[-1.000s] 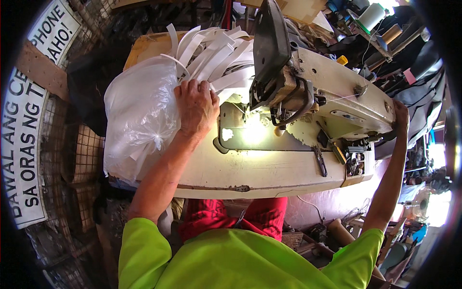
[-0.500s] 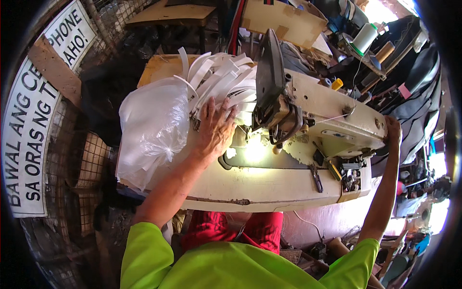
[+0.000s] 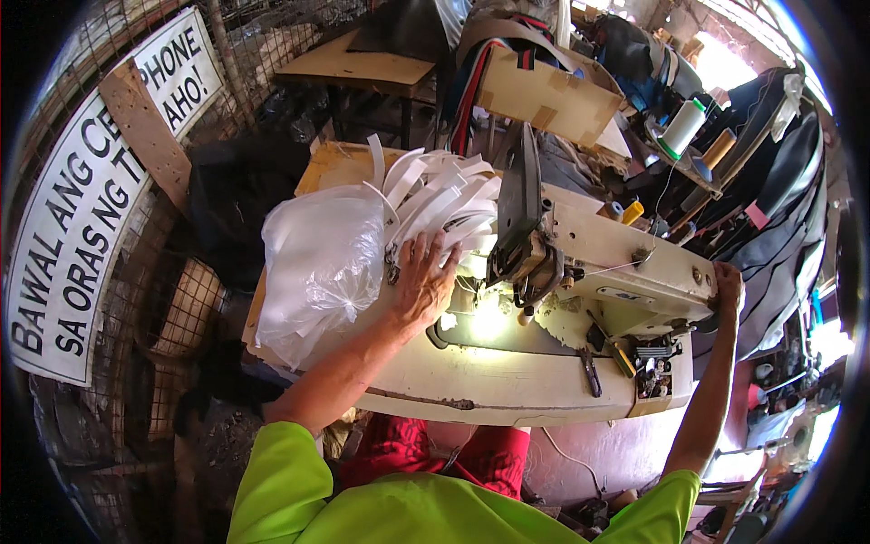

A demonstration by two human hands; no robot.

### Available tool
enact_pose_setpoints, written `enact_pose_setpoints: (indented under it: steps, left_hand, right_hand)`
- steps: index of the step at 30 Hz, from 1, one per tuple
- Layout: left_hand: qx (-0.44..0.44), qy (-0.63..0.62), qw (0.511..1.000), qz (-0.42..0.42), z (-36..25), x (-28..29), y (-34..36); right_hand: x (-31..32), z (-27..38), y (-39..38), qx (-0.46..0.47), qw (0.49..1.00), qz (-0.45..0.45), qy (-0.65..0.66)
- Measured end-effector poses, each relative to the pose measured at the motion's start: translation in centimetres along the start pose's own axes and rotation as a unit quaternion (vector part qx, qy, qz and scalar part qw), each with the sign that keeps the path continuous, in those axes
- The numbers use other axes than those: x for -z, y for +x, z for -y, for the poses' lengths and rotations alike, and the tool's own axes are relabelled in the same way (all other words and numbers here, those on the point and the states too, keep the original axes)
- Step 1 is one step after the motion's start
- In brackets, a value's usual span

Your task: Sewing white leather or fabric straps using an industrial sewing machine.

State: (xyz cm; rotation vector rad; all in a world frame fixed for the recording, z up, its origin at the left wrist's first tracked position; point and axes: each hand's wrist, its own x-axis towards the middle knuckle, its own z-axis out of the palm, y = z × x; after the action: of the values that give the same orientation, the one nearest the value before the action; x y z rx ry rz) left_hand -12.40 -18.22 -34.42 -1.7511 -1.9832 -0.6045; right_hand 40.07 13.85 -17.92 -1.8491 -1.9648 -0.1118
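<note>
My left hand point(image 3: 424, 283) lies over the near ends of a bundle of white strips point(image 3: 444, 195), its fingers spread and flat, just left of the lit needle area. A sewing machine point(image 3: 625, 240) stands on a pale table point(image 3: 507, 390), its lamp glowing under the head. At the machine's right end, my right hand point(image 3: 728, 286) is curled round the handwheel, which the hand mostly covers. A clear plastic bag of white material point(image 3: 322, 254) rests left of my left hand.
Small pliers point(image 3: 590, 373) and a yellow-handled tool point(image 3: 621, 358) lie on the table's right part. Thread cones, including a white one point(image 3: 683, 127), stand behind the machine. A cardboard box point(image 3: 544, 95) sits at the back, a lettered sign point(image 3: 59, 272) at the left.
The view has shifted, so the table and machine sit lower in the picture. Both hands keep their places, the left on the strips and the right at the machine's end.
</note>
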Motion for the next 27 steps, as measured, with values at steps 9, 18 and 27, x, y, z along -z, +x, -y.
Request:
enact_pose_setpoints:
  steps: [9,18,27]
  left_hand:
    - [-0.053,-0.068,0.995,-0.042,-0.7,1.3,-0.4]
    - [-0.043,-0.259,0.965,0.014,-4.2,6.3,-3.1]
    - [-0.211,-0.644,0.469,0.566,-15.1,14.6,-11.9]
  right_hand:
    - [1.8,4.0,-2.8,-0.034,0.999,-0.023,-0.007]
    - [3.3,6.1,-5.0,-0.073,0.996,-0.048,0.029]
    - [3.1,5.9,-5.1,-0.067,0.996,-0.059,0.021]
